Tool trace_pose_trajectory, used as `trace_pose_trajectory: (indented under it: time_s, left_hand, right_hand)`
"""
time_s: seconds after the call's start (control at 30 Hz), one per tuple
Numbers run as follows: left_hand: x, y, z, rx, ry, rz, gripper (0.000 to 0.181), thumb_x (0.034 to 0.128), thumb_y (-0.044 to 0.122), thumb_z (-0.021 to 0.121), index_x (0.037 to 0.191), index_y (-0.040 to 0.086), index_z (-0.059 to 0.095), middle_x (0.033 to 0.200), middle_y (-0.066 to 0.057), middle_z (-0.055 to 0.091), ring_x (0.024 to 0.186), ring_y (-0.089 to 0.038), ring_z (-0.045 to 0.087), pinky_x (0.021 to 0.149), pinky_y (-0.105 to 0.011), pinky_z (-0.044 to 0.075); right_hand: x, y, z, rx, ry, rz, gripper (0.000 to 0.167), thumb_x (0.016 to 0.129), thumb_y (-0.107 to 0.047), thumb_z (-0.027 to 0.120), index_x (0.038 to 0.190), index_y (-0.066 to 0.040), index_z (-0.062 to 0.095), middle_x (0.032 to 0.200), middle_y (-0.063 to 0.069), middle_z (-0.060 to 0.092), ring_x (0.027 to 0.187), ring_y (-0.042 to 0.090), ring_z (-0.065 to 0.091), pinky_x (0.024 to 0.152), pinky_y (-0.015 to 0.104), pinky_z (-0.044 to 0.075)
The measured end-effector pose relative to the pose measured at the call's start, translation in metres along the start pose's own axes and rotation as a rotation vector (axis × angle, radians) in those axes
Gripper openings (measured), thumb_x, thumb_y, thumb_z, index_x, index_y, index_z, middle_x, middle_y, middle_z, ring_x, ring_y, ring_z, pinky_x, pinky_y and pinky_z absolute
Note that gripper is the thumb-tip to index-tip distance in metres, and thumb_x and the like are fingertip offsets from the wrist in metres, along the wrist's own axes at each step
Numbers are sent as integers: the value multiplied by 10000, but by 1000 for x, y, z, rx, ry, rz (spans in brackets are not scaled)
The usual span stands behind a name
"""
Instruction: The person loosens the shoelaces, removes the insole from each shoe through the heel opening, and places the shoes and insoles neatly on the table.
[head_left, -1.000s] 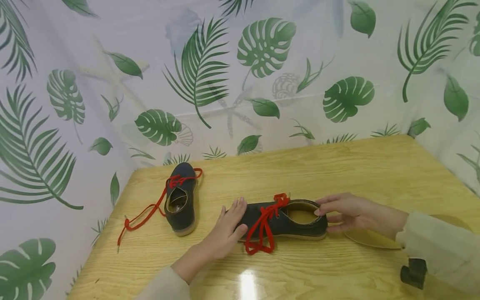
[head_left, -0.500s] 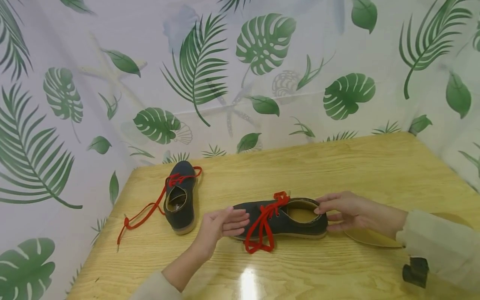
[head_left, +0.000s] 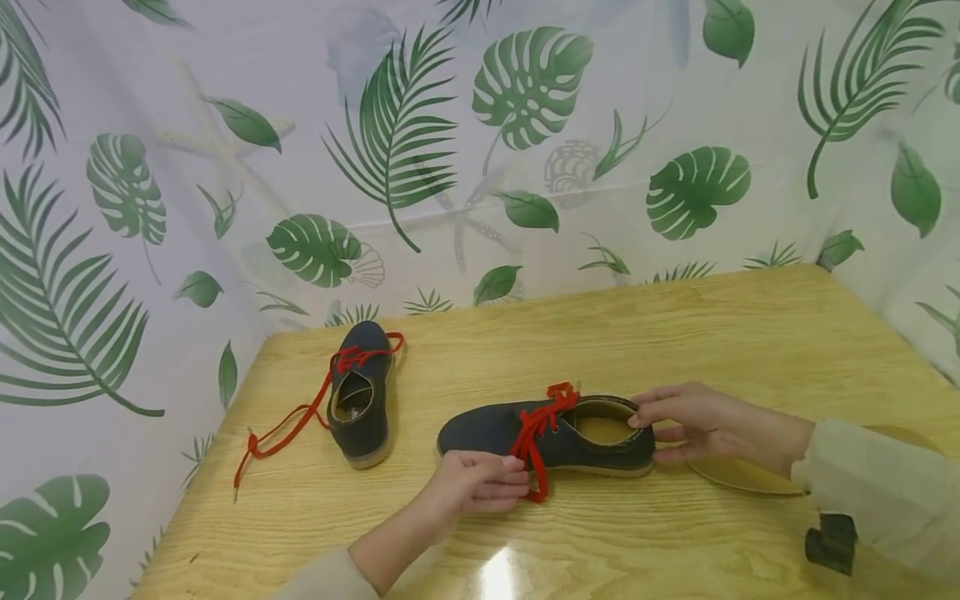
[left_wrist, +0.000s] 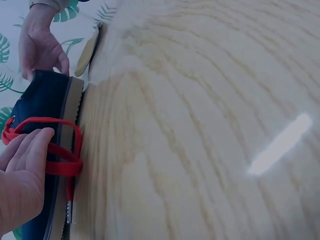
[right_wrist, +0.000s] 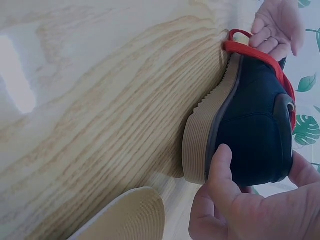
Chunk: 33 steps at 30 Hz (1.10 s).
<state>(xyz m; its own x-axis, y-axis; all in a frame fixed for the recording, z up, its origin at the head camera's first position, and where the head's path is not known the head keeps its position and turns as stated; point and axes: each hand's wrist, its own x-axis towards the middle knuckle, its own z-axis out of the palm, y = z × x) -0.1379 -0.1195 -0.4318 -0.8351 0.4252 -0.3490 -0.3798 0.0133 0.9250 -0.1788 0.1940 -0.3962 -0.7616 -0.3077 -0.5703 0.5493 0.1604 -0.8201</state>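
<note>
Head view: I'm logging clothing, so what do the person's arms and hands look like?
The left sleeve and right sleeve are long, plain and cream-coloured. The left hand and right hand are ungloved. A small black object shows below the right sleeve, attachment unclear.

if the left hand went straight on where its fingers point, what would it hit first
Probably the red lace hanging down the side of the shoe; the left hand may be touching it, depth being unclear.

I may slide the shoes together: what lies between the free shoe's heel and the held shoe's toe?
Only bare tabletop lies between the free shoe and held shoe; the head view shows it.
</note>
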Motion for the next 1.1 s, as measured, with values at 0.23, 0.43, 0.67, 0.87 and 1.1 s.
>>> trace_pose_trajectory:
  time_s: [0.23, 0.43, 0.67, 0.87, 1.1]
  left_hand:
    - [5, -12, 14, 150, 59, 99, 324, 888, 117, 636, 1128, -101, 642, 1050, -213, 683, 945, -230, 683, 806, -315, 554]
    - [12, -20, 29, 173, 69, 147, 278, 853, 139, 689, 1044, -63, 698, 1006, -142, 713, 838, -50, 658, 751, -201, 530]
    - [14, -24, 40, 80, -78, 104, 277, 898, 144, 641, 1049, -85, 681, 1012, -189, 702, 903, -143, 693, 817, -277, 545]
    - [10, -11, 42, -159, -261, 103, 460, 944, 185, 575, 1241, -161, 517, 1059, -107, 705, 994, -157, 674, 940, -341, 494]
    - [9, 13, 36, -524, -257, 314, 301, 1020, 174, 422, 1202, 49, 627, 1084, -9, 706, 1052, -138, 651, 950, -302, 481]
  right_hand:
    - [1, 0, 1, -1, -2, 4, 673, 872, -116, 634, 1443, 25, 307, 1461, 220, 258, 1221, 381, 381, 818, 381, 551]
    - [1, -1, 2, 7, 9, 1, 686, 862, -117, 652, 1443, 21, 315, 1418, 185, 319, 1153, 320, 430, 815, 381, 549]
    - [2, 1, 2, -6, -7, -2, 692, 869, -121, 643, 1447, 31, 293, 1455, 223, 251, 1193, 354, 402, 820, 378, 546]
    - [3, 2, 2, -9, -10, -6, 700, 870, -125, 640, 1447, 44, 279, 1445, 223, 283, 1244, 392, 375, 847, 401, 536]
    - [3, 3, 0, -6, -18, -4, 691, 875, -119, 628, 1451, 34, 279, 1479, 240, 217, 1263, 407, 351, 856, 410, 533]
